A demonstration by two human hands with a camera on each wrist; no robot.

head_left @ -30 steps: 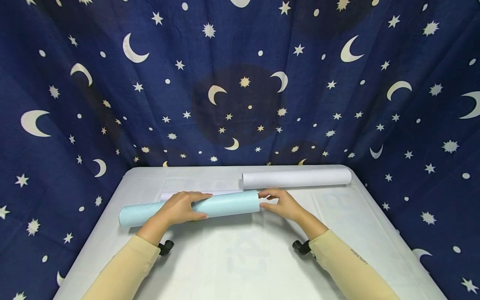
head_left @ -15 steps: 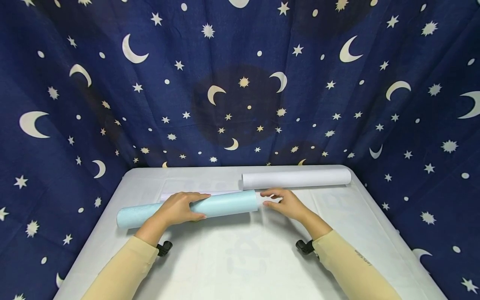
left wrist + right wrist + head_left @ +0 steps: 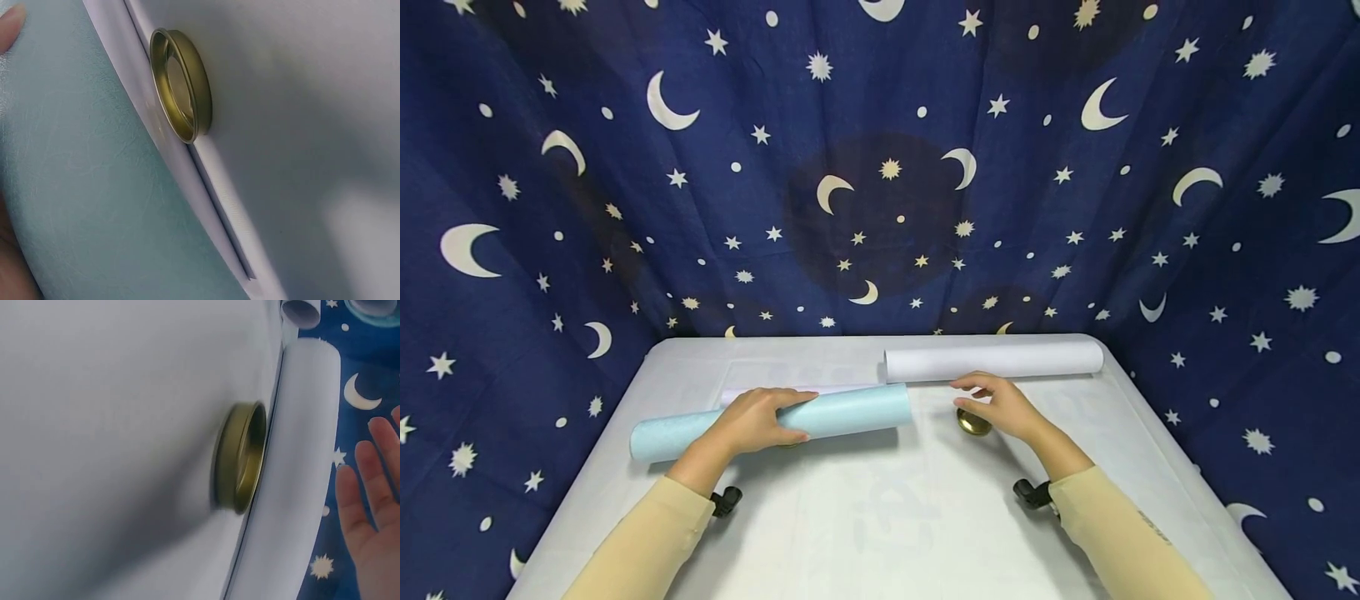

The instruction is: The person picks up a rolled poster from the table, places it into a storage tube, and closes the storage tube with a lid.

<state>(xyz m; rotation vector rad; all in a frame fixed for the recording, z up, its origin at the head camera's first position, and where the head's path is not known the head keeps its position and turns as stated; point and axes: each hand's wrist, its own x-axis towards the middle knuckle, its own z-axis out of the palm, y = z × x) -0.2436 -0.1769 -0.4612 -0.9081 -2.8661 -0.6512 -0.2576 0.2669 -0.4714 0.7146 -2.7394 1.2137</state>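
A light blue paper tube (image 3: 850, 411) lies slanted over the table in the head view. My left hand (image 3: 758, 421) grips it from above near its middle, thumb on the near side and fingers over the far side. Beside it in the left wrist view is a gold round lid (image 3: 182, 86), mostly hidden by the hand in the head view. My right hand (image 3: 996, 404) is apart from the tube, holding nothing, with fingers extended in the right wrist view. Just below it is a second gold lid (image 3: 973, 422), hollow side showing in the right wrist view.
A large white paper roll (image 3: 992, 360) lies along the table's back right. Behind the blue tube, a thinner white roll (image 3: 730, 395) shows in part. White cloth (image 3: 880, 517) covers the table. Dark blue star-and-moon curtains (image 3: 880, 208) enclose the back and sides.
My right hand has drawn away to the right from the blue tube's right end, bringing the second gold lid into sight. The tube and left hand have shifted slightly left.
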